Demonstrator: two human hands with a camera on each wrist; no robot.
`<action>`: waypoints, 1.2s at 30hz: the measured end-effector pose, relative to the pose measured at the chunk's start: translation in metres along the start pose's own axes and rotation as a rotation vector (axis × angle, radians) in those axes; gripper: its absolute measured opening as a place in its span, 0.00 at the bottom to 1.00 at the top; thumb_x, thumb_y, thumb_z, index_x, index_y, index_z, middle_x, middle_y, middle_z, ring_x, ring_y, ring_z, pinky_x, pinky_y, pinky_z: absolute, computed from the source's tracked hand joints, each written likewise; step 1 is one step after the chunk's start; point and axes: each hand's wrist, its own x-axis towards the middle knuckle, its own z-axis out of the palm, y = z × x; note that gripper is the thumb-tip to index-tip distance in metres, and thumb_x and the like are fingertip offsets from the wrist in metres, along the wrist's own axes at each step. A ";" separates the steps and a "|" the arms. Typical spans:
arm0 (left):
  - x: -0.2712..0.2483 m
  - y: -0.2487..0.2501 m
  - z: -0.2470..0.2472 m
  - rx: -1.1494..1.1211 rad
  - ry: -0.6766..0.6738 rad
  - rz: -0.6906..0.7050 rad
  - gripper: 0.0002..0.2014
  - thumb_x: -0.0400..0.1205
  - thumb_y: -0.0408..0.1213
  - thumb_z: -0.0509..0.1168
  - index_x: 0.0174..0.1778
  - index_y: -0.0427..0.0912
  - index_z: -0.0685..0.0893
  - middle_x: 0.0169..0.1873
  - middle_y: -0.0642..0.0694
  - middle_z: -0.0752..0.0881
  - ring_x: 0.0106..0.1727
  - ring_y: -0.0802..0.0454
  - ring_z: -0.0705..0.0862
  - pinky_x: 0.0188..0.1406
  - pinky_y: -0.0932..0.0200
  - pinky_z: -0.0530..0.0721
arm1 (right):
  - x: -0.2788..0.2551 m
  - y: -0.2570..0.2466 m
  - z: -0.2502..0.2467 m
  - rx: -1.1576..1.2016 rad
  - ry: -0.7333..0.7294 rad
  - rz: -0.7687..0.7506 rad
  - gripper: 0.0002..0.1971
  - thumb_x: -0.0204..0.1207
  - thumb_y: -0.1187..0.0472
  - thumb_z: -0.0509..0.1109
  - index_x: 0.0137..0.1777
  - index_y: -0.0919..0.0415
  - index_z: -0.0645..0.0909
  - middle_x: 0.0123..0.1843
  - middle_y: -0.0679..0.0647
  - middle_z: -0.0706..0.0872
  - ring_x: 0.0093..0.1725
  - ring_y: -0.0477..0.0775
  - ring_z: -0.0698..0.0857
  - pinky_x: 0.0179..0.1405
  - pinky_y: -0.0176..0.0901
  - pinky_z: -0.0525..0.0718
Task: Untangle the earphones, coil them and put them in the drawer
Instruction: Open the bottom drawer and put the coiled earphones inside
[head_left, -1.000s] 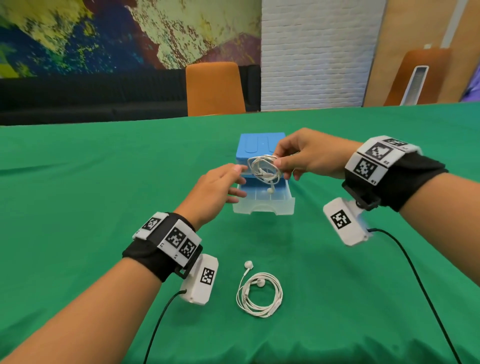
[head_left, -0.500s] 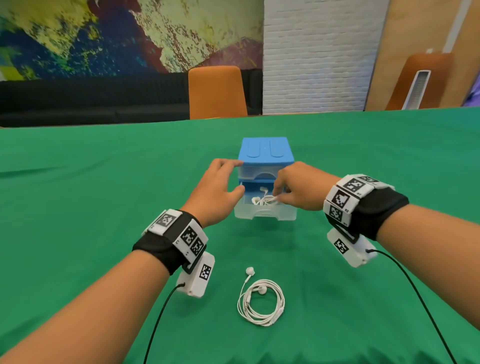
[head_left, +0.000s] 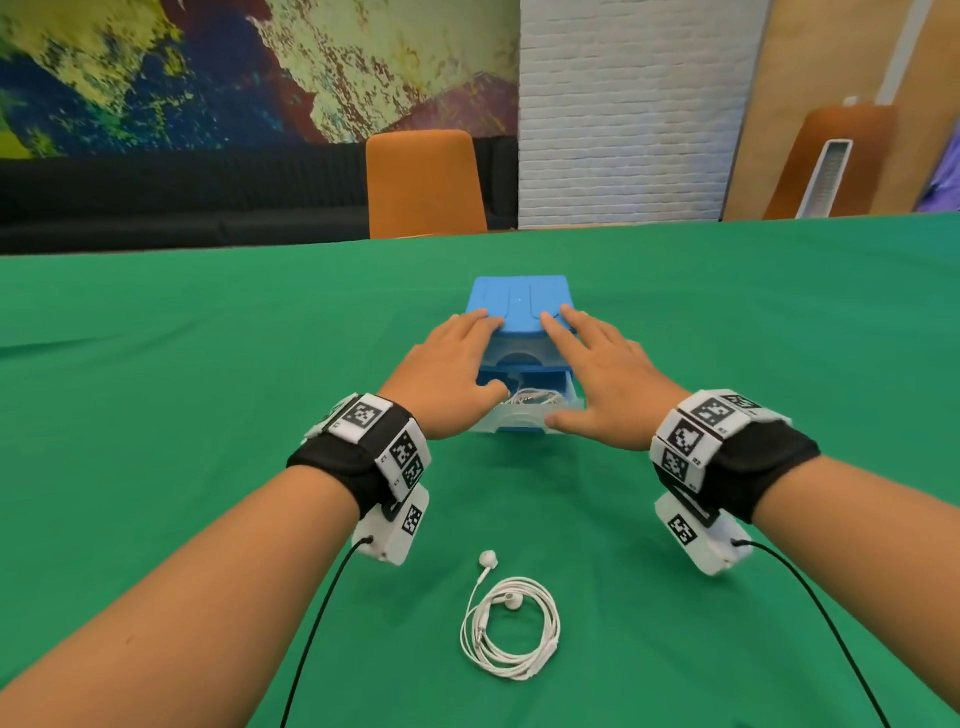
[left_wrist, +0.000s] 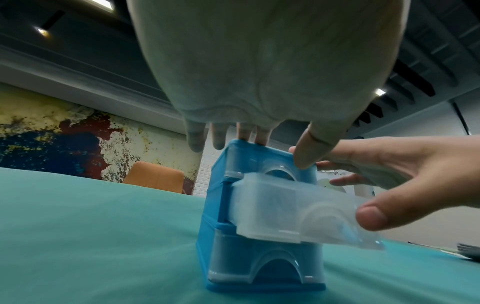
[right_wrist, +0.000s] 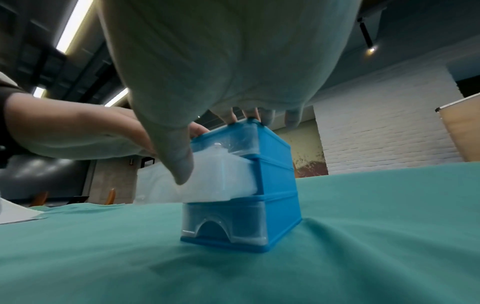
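Now both hands rest flat on a small blue drawer unit (head_left: 520, 304) on the green surface (head_left: 156, 415). The left hand (head_left: 449, 374) and right hand (head_left: 597, 384) lie with fingers straight on its top, holding nothing, the right thumb against the pulled-out clear drawer (head_left: 524, 418). Inside lie coiled white earphones (head_left: 535, 399), likely light, limp and springy, best pinched across the whole bundle. A second coiled pair (head_left: 511, 626) lies nearer the person. Half a second earlier the right hand was still lowering the coil in.

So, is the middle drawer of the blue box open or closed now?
Open. The clear middle drawer sticks out from the blue drawer box, with coiled earphones visible inside. The right hand's thumb rests on its front.
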 end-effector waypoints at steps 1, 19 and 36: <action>0.000 0.000 -0.001 0.010 0.014 0.009 0.37 0.79 0.54 0.59 0.85 0.50 0.61 0.86 0.50 0.61 0.87 0.48 0.58 0.81 0.39 0.66 | 0.004 0.001 0.002 0.014 0.017 0.000 0.56 0.74 0.37 0.73 0.89 0.51 0.38 0.90 0.54 0.43 0.89 0.56 0.46 0.85 0.62 0.57; 0.011 0.006 0.000 0.015 0.190 -0.003 0.20 0.79 0.40 0.63 0.68 0.50 0.77 0.61 0.51 0.77 0.48 0.49 0.75 0.44 0.55 0.67 | 0.036 -0.002 0.021 0.058 0.261 0.094 0.38 0.71 0.50 0.78 0.78 0.56 0.65 0.74 0.55 0.69 0.73 0.61 0.72 0.70 0.55 0.77; 0.002 0.007 0.004 -0.103 0.104 -0.025 0.31 0.79 0.36 0.66 0.80 0.48 0.70 0.79 0.52 0.69 0.78 0.48 0.71 0.73 0.49 0.74 | 0.037 -0.015 -0.008 -0.004 0.043 0.150 0.36 0.72 0.58 0.74 0.79 0.58 0.63 0.74 0.57 0.69 0.74 0.62 0.71 0.66 0.57 0.78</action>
